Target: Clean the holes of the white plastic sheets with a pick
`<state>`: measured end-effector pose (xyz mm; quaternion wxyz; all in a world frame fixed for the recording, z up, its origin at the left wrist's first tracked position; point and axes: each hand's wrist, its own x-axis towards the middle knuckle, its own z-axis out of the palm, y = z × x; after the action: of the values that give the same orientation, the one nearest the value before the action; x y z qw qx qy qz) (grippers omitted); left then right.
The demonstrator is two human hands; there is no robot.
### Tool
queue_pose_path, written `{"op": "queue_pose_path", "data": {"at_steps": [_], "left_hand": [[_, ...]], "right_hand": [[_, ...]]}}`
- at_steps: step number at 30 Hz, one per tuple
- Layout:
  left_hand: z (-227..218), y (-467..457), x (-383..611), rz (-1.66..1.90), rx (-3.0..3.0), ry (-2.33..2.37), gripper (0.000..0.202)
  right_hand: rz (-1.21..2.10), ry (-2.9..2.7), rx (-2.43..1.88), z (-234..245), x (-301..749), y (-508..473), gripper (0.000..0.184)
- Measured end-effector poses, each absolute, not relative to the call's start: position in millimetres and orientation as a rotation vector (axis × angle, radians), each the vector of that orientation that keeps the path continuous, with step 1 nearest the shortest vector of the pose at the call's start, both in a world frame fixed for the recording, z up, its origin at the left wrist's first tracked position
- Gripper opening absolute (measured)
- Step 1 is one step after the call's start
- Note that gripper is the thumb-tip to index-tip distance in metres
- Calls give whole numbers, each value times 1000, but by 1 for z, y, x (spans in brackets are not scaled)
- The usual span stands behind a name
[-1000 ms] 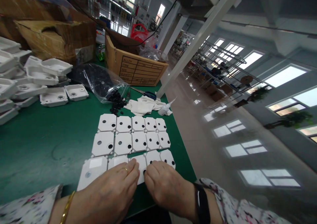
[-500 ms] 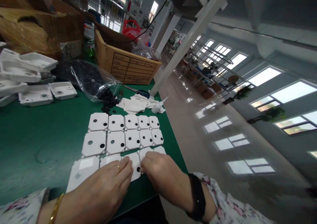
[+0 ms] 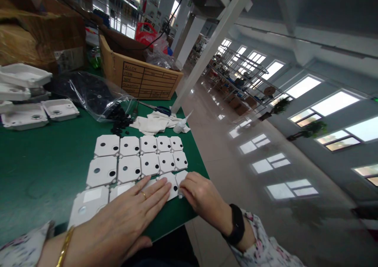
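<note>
White square plastic housings lie face down in three rows on the green table, each with a grey round spot and, in the back two rows, a black plug in one corner. My left hand rests flat with fingers stretched out across the front row, covering the middle housings. My right hand is at the right end of that row, fingers pinched together at the corner of the last housing. What they hold, if anything, is hidden. A black plug shows in the housing between my hands.
Small black plugs spill from a clear plastic bag. A white cloth, a small squeeze bottle and scissors lie near the right edge. Open housings are stacked left; a cardboard box stands behind.
My right hand has moved one housing to the right, uncovering a black plug. My left hand has slid right and flattened, its fingers stretched. The view has shifted slightly right.
</note>
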<state>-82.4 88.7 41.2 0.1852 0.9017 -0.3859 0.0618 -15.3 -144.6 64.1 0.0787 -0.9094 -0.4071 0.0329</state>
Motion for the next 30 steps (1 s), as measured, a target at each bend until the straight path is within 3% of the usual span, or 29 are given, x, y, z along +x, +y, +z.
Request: {"op": "queue_pose_path", "data": {"at_steps": [15, 22, 26, 30], "left_hand": [[45, 91, -72, -483, 2330, -995, 88], [62, 92, -67, -540, 2290, -985, 85], [69, 96, -68, -442, 2298, -1049, 71], [52, 96, -70, -117, 2385, -1153, 51]], "right_hand": [[45, -2055, -2794, 70, -6, -116, 10], [376, -1512, -2812, 83, 10, -105, 13], [255, -1235, -2514, 90, 40, -47, 9], [166, -1042, -2449, 70, 78, 28, 14]]}}
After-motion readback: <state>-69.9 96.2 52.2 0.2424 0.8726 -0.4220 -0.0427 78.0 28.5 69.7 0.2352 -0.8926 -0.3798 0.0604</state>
